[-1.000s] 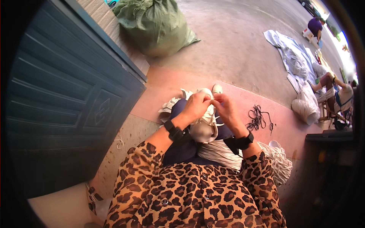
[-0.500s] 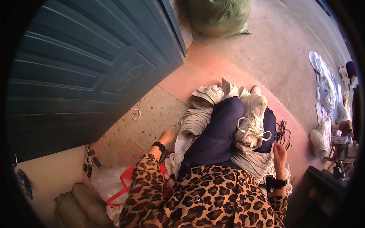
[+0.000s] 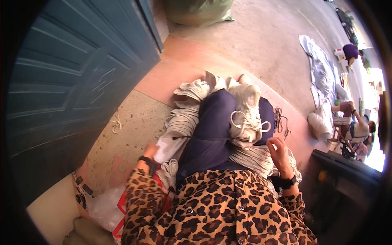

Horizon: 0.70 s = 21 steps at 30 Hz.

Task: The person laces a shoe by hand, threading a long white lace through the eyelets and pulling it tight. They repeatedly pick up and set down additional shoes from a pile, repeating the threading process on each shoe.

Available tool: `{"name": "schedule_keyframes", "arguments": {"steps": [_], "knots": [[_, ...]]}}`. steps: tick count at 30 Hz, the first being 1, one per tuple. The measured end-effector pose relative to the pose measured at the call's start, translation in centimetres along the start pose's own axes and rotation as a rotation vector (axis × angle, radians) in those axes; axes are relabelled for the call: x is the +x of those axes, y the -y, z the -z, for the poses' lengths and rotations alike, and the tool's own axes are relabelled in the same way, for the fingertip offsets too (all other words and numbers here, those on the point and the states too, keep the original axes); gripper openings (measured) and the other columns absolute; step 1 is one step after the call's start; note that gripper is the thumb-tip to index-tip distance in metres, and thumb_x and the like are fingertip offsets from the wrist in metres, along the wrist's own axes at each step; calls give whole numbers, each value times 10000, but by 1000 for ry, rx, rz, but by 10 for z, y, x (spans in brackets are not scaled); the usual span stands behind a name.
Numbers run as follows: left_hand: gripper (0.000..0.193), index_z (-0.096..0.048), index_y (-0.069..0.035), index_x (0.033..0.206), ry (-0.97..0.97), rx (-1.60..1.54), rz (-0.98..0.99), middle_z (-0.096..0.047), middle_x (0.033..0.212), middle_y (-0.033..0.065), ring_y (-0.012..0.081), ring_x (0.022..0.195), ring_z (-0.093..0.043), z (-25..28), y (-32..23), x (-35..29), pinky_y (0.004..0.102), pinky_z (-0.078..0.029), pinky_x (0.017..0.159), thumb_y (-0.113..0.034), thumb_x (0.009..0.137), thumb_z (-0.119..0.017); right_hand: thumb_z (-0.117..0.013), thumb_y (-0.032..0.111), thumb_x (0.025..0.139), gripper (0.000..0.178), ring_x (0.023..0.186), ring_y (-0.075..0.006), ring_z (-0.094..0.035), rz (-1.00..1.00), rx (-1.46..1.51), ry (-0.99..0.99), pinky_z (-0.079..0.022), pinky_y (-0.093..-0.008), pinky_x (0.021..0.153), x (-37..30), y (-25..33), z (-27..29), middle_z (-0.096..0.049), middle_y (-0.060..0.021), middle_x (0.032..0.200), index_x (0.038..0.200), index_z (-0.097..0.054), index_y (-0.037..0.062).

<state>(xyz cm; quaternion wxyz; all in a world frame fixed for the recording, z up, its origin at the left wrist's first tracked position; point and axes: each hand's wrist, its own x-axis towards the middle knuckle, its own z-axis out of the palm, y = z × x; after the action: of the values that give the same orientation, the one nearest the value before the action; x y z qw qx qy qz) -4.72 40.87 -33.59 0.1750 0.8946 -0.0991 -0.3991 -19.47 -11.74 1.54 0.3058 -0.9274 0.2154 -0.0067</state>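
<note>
A cream-white laced shoe [image 3: 246, 115] lies on my lap, across dark blue trousers [image 3: 212, 134]. My right hand [image 3: 279, 150] hovers just right of it, fingers apart, holding nothing, above a stack of white shoe pieces [image 3: 250, 156]. My left hand [image 3: 150, 152] reaches down to my left side and rests on a white piece [image 3: 167, 149] next to a pile of white shoe uppers [image 3: 184, 118]; the fingers are partly hidden. A bundle of white laces [image 3: 169, 168] lies beside that wrist. Both wrists carry black bands.
A large blue-green door [image 3: 69, 81] stands at left. Dark laces [image 3: 281, 120] lie on the pink floor at right. A green sack [image 3: 198, 10] sits at top. A red-handled plastic bag [image 3: 107, 206] is at lower left. Other people [image 3: 355, 122] sit far right near white cloth [image 3: 320, 67].
Both hands have left the shoe's laces. The left hand dropped to the pile at my left side, the right hand drew back to the right. The view swung leftward.
</note>
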Motion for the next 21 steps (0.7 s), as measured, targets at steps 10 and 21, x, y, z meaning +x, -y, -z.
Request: {"name": "schedule_keyframes", "arguments": {"steps": [10, 21], "knots": [[142, -585, -53, 842, -291, -1045, -466, -572, 681, 14, 96, 530, -534, 328, -358, -54, 224, -425, 471, -187, 851, -537, -639, 68, 716, 77, 796, -280, -553, 71, -69, 89, -451, -371, 697, -15, -8, 13, -594, -91, 780, 789, -644, 43], [690, -303, -43, 1324, -582, -431, -650, -445, 1264, 191, 289, 1208, -408, 119, -367, 48, 351, -328, 1001, 18, 678, -539, -574, 101, 673, 14, 760, -269, -543, 211, -222, 152, -414, -419, 632, -16, -44, -1, -555, -61, 691, 681, -563, 97]]}}
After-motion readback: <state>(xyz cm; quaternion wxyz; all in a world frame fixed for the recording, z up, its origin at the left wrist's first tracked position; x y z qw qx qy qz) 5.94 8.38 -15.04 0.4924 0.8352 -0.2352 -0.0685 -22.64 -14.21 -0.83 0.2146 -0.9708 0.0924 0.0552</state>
